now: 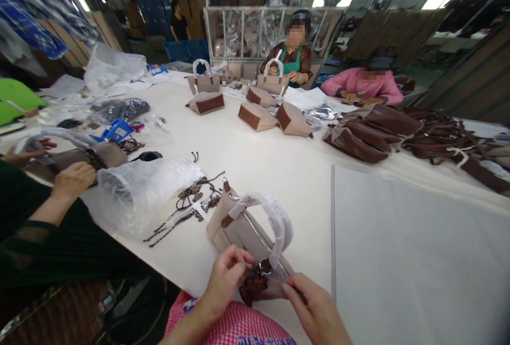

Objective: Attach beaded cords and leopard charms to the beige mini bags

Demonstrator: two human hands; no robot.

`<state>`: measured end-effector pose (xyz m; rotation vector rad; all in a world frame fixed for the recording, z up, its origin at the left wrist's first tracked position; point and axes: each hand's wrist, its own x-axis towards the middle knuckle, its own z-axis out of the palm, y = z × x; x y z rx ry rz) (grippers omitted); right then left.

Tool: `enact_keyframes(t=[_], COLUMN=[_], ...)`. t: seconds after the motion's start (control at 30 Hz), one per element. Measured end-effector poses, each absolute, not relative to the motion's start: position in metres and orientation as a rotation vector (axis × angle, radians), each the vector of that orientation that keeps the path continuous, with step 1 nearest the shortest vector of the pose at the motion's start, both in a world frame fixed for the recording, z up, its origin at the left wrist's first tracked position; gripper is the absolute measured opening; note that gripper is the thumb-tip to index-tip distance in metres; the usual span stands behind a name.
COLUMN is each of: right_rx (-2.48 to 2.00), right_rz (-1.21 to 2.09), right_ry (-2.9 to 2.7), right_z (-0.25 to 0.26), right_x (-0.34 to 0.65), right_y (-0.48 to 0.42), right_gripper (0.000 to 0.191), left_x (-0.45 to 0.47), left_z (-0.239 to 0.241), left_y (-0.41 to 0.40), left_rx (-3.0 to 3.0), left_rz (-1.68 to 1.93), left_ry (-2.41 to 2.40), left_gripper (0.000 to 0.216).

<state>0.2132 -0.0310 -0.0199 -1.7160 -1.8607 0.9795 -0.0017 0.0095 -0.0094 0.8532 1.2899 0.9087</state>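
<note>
A beige and brown handbag (239, 225) lies on the white table (279, 175) right in front of me, its handle wrapped in white plastic (279, 223). My left hand (225, 278) is closed in a pinch on a small dark leopard-print charm (253, 284) at the bag's metal ring. My right hand (314, 308) holds the near end of the bag, fingers curled against it. Several leopard-print cords (187, 209) lie just left of the bag.
A co-worker's hands (71, 180) at my left work on another bag beside a clear plastic bag (139, 191). Finished bags (258, 114) stand mid-table. Brown bags and straps (398, 132) pile at right. Two people sit across the table.
</note>
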Motion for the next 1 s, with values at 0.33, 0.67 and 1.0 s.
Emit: enact_keyframes(t=[0.33,0.67,1.0], right_rx=[-1.582,-1.494,-1.561], right_rz=[1.566,1.615,1.729], right_ry=[-0.652,-0.435,-0.929], right_z=[-0.018,-0.018,-0.023], right_x=[0.212,0.186,0.192], right_y=[-0.020,-0.003,0.007], right_gripper=[0.043,0.050,0.046], left_x=[0.016,0.020,0.023], left_z=[-0.018,-0.011,-0.011], left_y=[0.016,0.012,0.021], left_rx=[0.611,1.368,1.273], left_rz=[0.787,0.545,0.494], left_ry=[1.111,1.412,1.482], left_gripper=[0.025,0.014,0.014])
